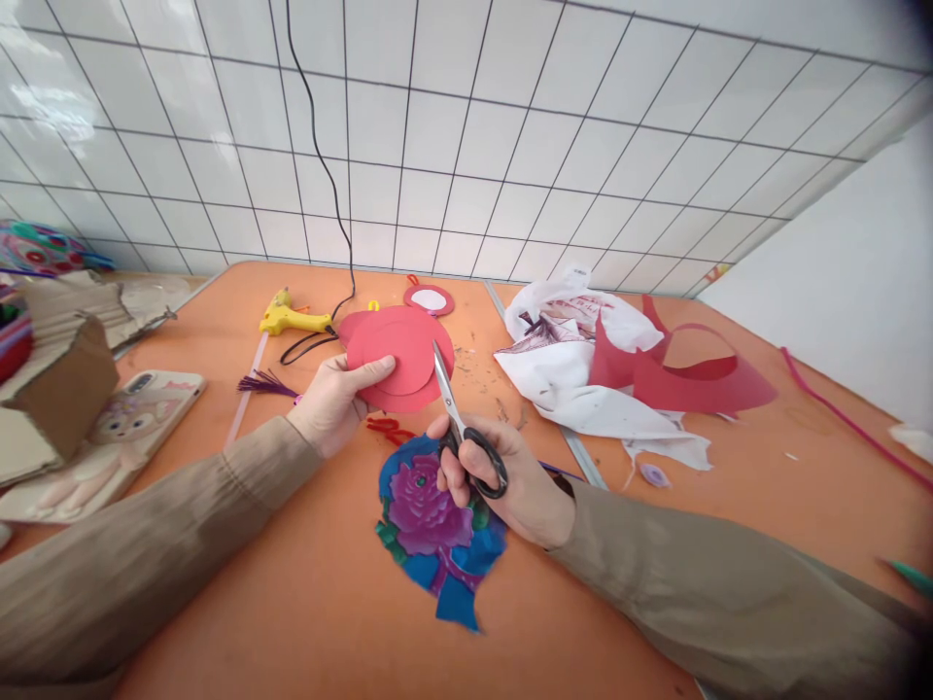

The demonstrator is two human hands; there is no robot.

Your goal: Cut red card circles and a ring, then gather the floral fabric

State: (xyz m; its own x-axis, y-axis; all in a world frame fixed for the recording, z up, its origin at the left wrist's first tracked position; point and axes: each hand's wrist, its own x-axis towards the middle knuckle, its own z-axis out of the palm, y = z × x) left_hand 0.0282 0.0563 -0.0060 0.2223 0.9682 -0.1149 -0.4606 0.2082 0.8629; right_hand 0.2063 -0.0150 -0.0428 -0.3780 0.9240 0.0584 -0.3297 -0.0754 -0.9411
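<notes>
My left hand point(339, 399) pinches red paper rounds point(400, 355), which overlap one another, with the thumb on top. In my right hand point(502, 472) are black-handled scissors point(450, 399), fingers through the loops. Their blades point up and lie at the right part of the red paper; whether they are parted is hard to tell. Below my hands, a blue fabric piece with a purple flower point(430, 506) lies on the orange table point(328, 603), partly hidden by my right hand.
A yellow glue gun point(292, 316) with a black cord lies behind my left hand. Cardboard point(58, 389) and a phone point(123, 437) are at the left. White plastic bag point(575, 379) and red paper scraps point(692, 379) lie right. Behind stands a tiled wall point(437, 126).
</notes>
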